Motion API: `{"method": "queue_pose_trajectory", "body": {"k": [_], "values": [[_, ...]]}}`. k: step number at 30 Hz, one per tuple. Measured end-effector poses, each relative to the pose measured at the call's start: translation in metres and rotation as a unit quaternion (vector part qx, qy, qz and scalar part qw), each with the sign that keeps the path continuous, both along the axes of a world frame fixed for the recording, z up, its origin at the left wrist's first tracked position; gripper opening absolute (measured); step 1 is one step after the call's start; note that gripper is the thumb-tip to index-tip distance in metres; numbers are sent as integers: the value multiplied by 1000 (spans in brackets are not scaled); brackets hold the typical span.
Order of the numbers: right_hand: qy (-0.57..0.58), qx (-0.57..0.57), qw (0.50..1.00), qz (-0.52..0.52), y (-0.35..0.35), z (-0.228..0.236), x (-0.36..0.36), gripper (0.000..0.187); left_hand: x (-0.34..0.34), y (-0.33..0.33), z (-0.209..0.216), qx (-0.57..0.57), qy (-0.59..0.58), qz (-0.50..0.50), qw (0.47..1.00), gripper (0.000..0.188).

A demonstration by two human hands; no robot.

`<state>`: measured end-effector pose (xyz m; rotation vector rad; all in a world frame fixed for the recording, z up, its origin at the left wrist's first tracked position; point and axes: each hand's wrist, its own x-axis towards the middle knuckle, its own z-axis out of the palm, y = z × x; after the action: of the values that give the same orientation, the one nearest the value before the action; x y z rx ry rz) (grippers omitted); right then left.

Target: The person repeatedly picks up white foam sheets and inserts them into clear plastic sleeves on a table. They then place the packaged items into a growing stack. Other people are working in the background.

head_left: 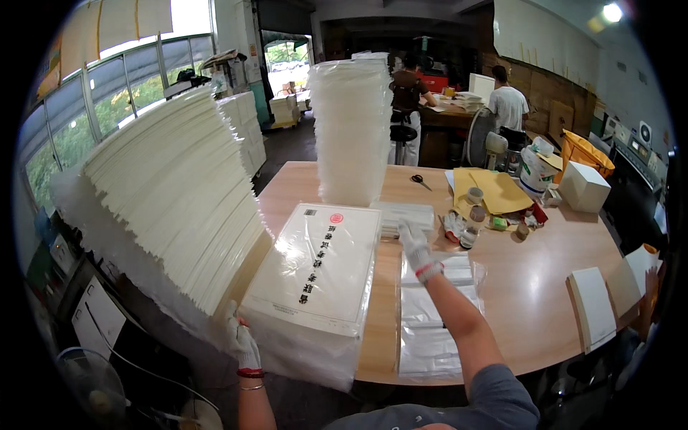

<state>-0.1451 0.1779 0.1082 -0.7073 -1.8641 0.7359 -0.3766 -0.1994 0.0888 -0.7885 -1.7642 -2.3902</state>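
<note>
Film-covered paper stack (315, 261) sits at the surface's (530, 308) near edge, left hand (242, 340) at its near-left corner, right hand (415, 246) by the clear packets (405, 213), can't tell if either grips; tall stack (351, 129) behind looks wrapped, flat bags (431, 315) look unused, so likely partway.

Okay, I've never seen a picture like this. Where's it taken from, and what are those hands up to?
It's one wide fisheye view from a camera on a person's head, looking down, so straight edges bend. There's no machine: the left hand and right hand are the person's own, in whitish gloves. The left is at the near-left corner of a plastic-wrapped stack; the right is over a pale, plastic-looking pile. Whether either grips anything, I can't tell. The wood-toned table also holds a tall wrapped column, scissors, yellow envelopes and clear plastic bags.
</note>
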Motion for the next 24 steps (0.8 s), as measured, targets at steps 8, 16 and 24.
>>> {"method": "queue_pose_trajectory", "body": {"k": [8,16,24], "values": [[-342,209,916,4,136,-51,-121,23,13,15,-7,117,-99,-11,988,17],[-415,419,780,-208,130,-96,-86,46,-14,-6,-56,-25,-26,82,996,13],[222,-469,846,122,-1,-88,140,36,72,-60,-96,-157,-66,157,973,50]]}}
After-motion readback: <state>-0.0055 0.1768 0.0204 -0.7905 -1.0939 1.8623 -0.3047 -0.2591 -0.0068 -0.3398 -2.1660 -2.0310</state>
